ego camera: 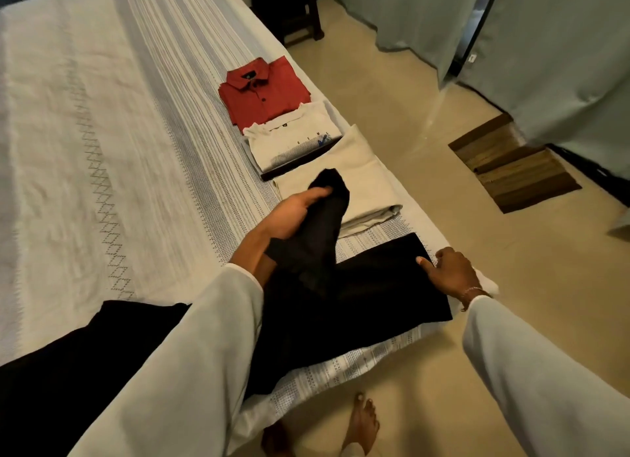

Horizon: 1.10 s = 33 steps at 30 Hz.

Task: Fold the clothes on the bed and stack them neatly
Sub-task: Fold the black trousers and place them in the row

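Lying across the near edge of the bed [102, 149], at lower centre of the frame, the black garment [375, 286] is only partly folded: one flat panel reaches toward the right edge while another part is lifted and bunched. Further up the frame three pieces look finished, set in a row rather than one pile: a folded beige cloth [361, 180], a white printed T-shirt [293, 143] partly overlapping a red polo shirt [266, 92]. So most folding seems done; this black piece and the final stacking remain, and more dark cloth [68, 354] sits at lower left. The left hand [293, 214] grips the raised black fabric, its fingers [317, 194] curled into it. The right hand [450, 272] rests at the panel's right corner, thumb on the cloth, fingers bent at the edge, apparently pinning it there.
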Each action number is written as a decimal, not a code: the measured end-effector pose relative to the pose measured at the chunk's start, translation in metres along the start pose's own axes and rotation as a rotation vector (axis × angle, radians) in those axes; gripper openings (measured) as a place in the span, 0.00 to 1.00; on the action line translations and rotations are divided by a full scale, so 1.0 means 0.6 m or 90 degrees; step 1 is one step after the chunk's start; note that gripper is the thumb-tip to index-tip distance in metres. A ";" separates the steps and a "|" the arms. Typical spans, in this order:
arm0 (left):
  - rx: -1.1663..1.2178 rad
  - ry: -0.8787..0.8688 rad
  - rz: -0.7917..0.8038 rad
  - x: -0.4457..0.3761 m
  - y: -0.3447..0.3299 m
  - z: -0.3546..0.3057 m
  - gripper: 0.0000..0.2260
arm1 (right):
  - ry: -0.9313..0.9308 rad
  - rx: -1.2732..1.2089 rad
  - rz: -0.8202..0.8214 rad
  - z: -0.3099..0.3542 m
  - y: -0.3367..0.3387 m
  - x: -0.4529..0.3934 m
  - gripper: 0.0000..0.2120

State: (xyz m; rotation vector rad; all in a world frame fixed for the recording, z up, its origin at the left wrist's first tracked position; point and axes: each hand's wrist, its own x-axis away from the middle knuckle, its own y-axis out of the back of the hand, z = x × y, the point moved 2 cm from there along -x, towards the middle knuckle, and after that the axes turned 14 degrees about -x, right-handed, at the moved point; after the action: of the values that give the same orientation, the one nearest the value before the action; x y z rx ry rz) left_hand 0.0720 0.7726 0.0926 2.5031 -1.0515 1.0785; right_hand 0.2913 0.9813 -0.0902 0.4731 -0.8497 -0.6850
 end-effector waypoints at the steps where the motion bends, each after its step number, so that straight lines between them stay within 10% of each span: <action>1: -0.017 0.016 0.005 -0.005 -0.016 0.005 0.13 | -0.032 -0.006 0.000 0.006 -0.010 -0.001 0.32; 10: -0.124 0.069 0.078 -0.005 -0.159 0.033 0.12 | 0.117 -0.059 -0.028 0.018 -0.004 -0.014 0.18; 15: -0.440 -0.066 -0.118 -0.035 -0.210 0.071 0.21 | 0.110 -0.177 -0.180 0.036 0.027 0.017 0.21; 18: -0.474 -0.116 -0.182 -0.037 -0.245 0.097 0.25 | -0.079 -0.534 0.162 0.083 0.048 0.045 0.39; 21: -0.498 -0.096 -0.072 -0.065 -0.273 0.130 0.22 | -0.062 -0.560 0.401 0.101 0.055 0.047 0.45; 26: -0.629 -0.187 -0.062 -0.082 -0.262 0.177 0.09 | 0.096 -0.379 0.143 0.056 0.040 -0.030 0.06; 33: -0.941 -0.339 -0.368 -0.099 -0.168 0.294 0.21 | 0.219 0.082 -0.076 0.022 -0.006 -0.053 0.13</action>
State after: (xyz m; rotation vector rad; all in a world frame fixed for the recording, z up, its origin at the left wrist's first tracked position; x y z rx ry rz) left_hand 0.2100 0.7974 -0.0662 1.5428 -0.6551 -0.4966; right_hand 0.2647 1.0001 -0.1012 0.7394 -0.5459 -0.6366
